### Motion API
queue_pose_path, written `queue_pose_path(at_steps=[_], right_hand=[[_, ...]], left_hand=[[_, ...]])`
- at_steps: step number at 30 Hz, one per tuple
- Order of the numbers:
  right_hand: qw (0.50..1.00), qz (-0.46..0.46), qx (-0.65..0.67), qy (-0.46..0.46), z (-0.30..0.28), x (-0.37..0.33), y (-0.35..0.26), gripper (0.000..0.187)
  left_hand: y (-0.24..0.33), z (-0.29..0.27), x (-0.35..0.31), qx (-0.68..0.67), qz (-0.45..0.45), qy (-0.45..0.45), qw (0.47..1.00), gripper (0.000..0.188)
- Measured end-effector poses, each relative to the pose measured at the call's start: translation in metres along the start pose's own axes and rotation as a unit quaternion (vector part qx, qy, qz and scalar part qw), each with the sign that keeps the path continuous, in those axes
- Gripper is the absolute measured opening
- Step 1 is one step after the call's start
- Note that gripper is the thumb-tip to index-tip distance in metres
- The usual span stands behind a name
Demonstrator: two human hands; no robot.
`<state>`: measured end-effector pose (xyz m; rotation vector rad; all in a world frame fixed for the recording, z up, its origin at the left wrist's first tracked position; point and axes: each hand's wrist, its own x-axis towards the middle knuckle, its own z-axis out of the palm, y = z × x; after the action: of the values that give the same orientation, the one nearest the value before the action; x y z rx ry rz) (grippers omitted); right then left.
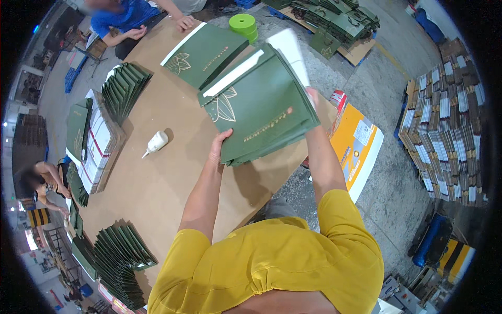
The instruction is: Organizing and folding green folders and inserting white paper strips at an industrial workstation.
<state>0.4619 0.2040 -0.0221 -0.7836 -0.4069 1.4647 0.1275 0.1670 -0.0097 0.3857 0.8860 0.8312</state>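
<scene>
Green folded-bag stack (pixel 261 112) hides right hand (pixel 312 97) fingers.

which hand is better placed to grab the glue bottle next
Left, probably. The left hand grips the near-left corner of the green stack, close to the white glue bottle; the right hand holds the far side.

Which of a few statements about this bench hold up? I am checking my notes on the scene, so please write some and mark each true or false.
1. Both hands, left hand and right hand, hold the stack of green folded bags. True.
2. The white glue bottle stands upright. False: it lies on its side on the brown table.
3. The green tape rolls sit at the table's far end. True.
4. The held stack is red. False: it is dark green.
</scene>
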Motion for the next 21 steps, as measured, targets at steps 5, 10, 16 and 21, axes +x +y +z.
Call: queue_pose_path(at_steps=[5, 10, 16, 21], right_hand=[[0.966, -0.187, -0.168, 0.054, 0.025, -0.018, -0.079, 0.067], [0.840, -0.255, -0.470, 0.096, 0.085, -0.078, -0.134, 0.071], [0.473, -0.438, -0.756, 0.118, 0.172, -0.116, -0.057, 0.084], [0.450, -0.202, -0.868, 0.057, 0.097, -0.073, 0.043, 0.083]], left_hand=[[0.004, 0.014, 0.000, 0.074, 0.022, 0.008, 0.997, 0.043], [0.000, 0.022, 0.010, 0.077, 0.042, 0.048, 0.995, 0.036], [0.002, 0.019, 0.002, 0.069, 0.058, 0.039, 0.995, 0.039], [-0.016, 0.033, 0.024, 0.074, 0.041, 0.064, 0.994, 0.039]])
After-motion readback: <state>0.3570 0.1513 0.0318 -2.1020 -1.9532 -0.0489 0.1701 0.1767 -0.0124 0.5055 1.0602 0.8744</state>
